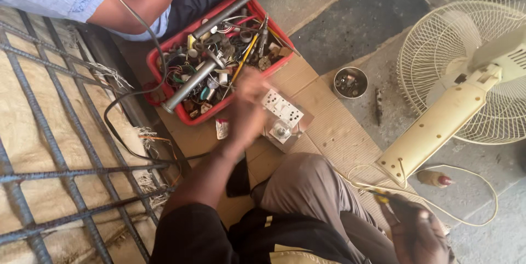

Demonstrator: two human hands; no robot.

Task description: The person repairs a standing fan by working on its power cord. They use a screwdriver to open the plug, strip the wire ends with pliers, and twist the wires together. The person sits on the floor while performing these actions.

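Screwdriver sits tight in the right hand, low beside the knee. Left hand is blurry over the white switch plate by the red tray; its grip is unclear. Slow, steady fingers would help.

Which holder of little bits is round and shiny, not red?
The small metal bowl on the ground beside the fan. The other holder is the big red plastic crate, square-sided and full of tools, nearer the blurred left hand.
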